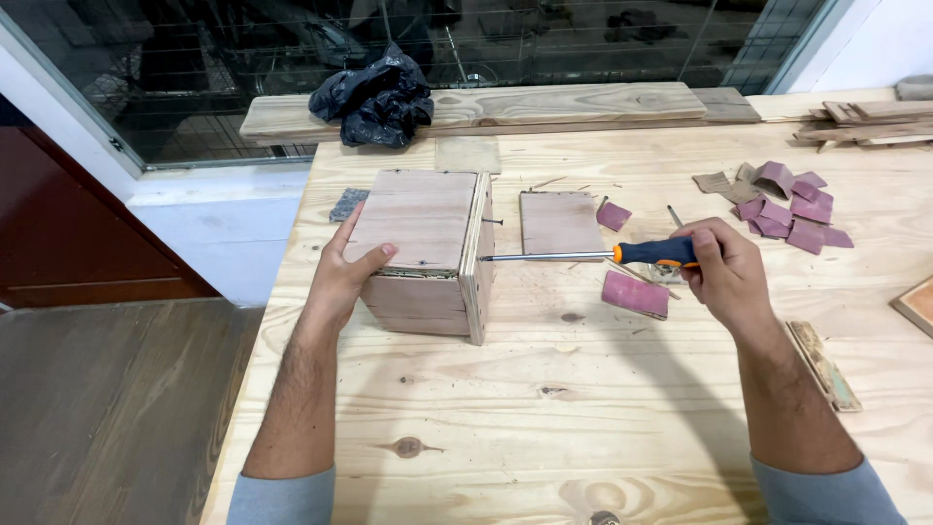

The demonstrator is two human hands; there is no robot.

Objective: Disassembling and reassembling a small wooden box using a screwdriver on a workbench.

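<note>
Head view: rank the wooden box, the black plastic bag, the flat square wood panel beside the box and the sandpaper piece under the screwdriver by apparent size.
1. Wooden box
2. Black plastic bag, though it lies farther from the camera
3. Flat square wood panel
4. Sandpaper piece

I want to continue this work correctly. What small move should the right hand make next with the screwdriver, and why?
Probably keep the orange-and-black-handled screwdriver level and turn it: its tip meets the plywood side panel of the wooden box, the right hand grips the handle, and the left hand braces the box.
</note>
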